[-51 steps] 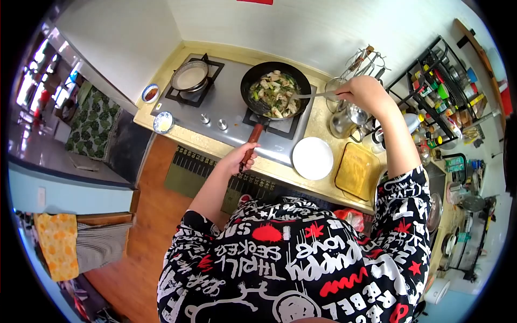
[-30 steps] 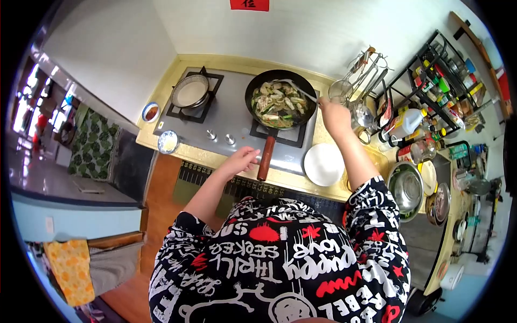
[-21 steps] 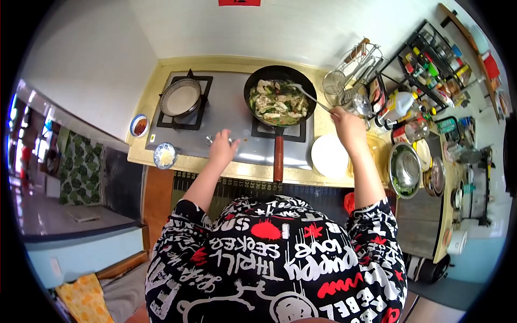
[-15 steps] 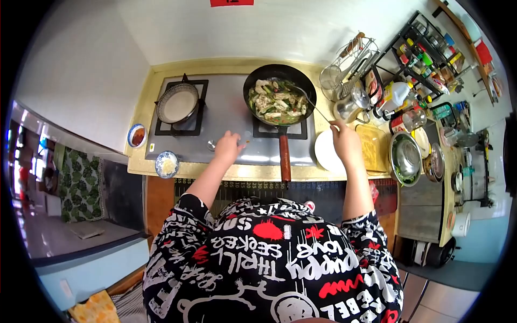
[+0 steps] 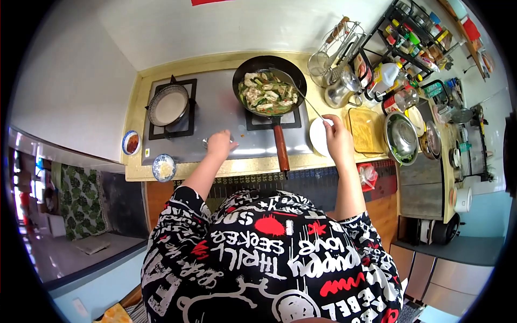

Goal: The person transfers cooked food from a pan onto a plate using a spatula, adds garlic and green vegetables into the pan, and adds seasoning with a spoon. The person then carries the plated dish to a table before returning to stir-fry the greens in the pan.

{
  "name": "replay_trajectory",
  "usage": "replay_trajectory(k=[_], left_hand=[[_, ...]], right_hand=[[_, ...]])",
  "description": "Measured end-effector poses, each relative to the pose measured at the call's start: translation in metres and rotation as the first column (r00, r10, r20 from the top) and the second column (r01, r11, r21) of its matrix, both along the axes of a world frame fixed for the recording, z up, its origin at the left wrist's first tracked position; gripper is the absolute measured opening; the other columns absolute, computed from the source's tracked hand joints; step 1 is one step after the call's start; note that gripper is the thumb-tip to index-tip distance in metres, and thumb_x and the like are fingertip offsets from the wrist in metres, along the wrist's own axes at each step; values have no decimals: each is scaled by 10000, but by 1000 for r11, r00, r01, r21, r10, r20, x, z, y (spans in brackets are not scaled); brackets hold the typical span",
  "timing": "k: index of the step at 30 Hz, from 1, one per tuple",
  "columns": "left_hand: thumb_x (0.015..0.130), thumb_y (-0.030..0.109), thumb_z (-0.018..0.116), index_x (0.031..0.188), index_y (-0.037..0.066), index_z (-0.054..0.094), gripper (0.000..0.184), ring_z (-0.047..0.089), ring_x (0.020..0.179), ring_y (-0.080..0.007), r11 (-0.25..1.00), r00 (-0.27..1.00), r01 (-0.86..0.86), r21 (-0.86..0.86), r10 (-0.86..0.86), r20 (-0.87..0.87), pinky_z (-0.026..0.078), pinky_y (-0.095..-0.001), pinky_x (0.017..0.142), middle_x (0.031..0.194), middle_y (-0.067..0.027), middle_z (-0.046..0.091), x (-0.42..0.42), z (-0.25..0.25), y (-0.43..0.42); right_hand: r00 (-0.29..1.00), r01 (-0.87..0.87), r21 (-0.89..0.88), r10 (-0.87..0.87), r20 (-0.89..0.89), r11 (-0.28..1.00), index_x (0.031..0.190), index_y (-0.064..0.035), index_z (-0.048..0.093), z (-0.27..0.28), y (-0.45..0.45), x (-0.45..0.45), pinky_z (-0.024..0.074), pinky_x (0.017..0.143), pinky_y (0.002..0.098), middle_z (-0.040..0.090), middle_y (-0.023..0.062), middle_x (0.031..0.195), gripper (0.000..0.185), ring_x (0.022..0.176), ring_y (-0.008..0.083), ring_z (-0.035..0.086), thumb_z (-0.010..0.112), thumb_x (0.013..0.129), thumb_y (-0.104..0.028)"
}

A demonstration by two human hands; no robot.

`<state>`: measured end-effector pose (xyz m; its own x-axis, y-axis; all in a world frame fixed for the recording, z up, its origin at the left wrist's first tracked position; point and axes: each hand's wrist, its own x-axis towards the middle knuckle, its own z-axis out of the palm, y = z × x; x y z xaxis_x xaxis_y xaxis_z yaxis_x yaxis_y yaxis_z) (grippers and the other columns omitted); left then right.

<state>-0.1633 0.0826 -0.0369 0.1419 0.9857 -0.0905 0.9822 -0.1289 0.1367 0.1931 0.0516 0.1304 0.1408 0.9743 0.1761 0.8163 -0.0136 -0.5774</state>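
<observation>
A black wok [image 5: 299, 70] with a wooden handle [image 5: 281, 148] sits on the right burner. Pale pieces and green vegetables [image 5: 266, 91] lie in liquid inside it. My right hand [image 5: 338, 139] grips the end of a long metal spatula [image 5: 309, 102], whose head rests among the food and is partly hidden. Over the stove's front panel, my left hand [image 5: 219, 144] closes around a stove knob [image 5: 205, 142], mostly covered by the fingers. A white plate [image 5: 318, 139] lies just left of my right hand, partly behind it.
A patterned bowl [image 5: 168, 105] stands on the left burner. Small bowls, one with red paste [image 5: 131, 143] and one with chopped pale bits [image 5: 163, 167], sit at the left edge. On the right are a yellowish glass dish [image 5: 366, 132], a metal bowl [image 5: 402, 139], a glass jug [image 5: 341, 91] and bottles.
My left hand has come down over the knob, which showed beside it before. The spatula's handle has shifted a little in the wok, my right hand still on it. The whole view has tilted slightly.
</observation>
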Motion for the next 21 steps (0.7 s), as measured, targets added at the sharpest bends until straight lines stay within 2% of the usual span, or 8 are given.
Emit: replay_trajectory(k=[3,6,9,11,13,16,18,21], left_hand=[[818,650,629,930,35,655,625,710,788,-304,1000,996,10,-9,-11,-94,566,-384,688,862,-135,706,-2,-8,3],[849,764,465,991,34,661,768,700,782,-340,961,968,-236,-143,219,-125,562,-392,683,901,-170,703,16,37,-1],[889,780,381,1016,4,653,832,697,911,-277,939,937,-130,-318,221,271,548,-379,798,934,-185,696,49,66,-17],[883,796,376,1254,-14,552,909,646,1054,-299,703,527,221,-676,497,690,522,-426,889,1127,-233,648,82,50,-24],[904,718,469,1311,25,479,804,634,1070,-275,468,50,595,-653,789,612,506,-431,981,1215,-216,602,116,52,-42],[892,554,651,1091,90,537,518,637,998,-243,560,-429,566,-605,827,364,545,-412,874,1032,-104,646,156,39,-44],[869,493,715,1047,106,539,460,626,804,-188,577,-549,457,-677,782,296,538,-336,724,893,-39,615,162,57,-41],[883,400,736,905,140,481,365,448,516,-77,619,-386,344,-706,779,495,409,-266,503,669,50,478,167,44,-35]], right_hand=[[1000,8,-11,-9,-27,1000,1124,-173,656,-1,-5,-3,492,655,428,642,152,714,183,705,348,644,599,964,-241],[1000,-14,0,14,27,1000,1110,-167,651,-2,-2,-7,497,663,434,657,149,726,173,721,351,651,605,957,-234],[992,-54,73,45,121,996,1089,-168,649,-16,10,-8,506,670,443,679,147,763,159,753,352,665,615,943,-220],[985,-102,161,77,154,982,1086,-148,650,-28,24,-13,514,688,446,693,159,859,166,782,361,668,616,934,-206],[983,-150,230,119,141,962,1079,-123,658,-41,44,-22,522,710,445,694,171,922,172,799,372,666,617,929,-197],[970,-215,147,194,147,965,1063,-114,684,-52,69,-29,525,736,446,697,162,904,178,812,367,666,632,917,-202],[940,-338,125,328,93,933,1073,-118,693,-56,77,-25,527,737,440,699,152,893,197,816,360,666,644,908,-213],[846,-529,87,516,133,844,1084,-127,705,-46,93,1,530,744,431,701,142,878,222,820,351,666,662,895,-235]])
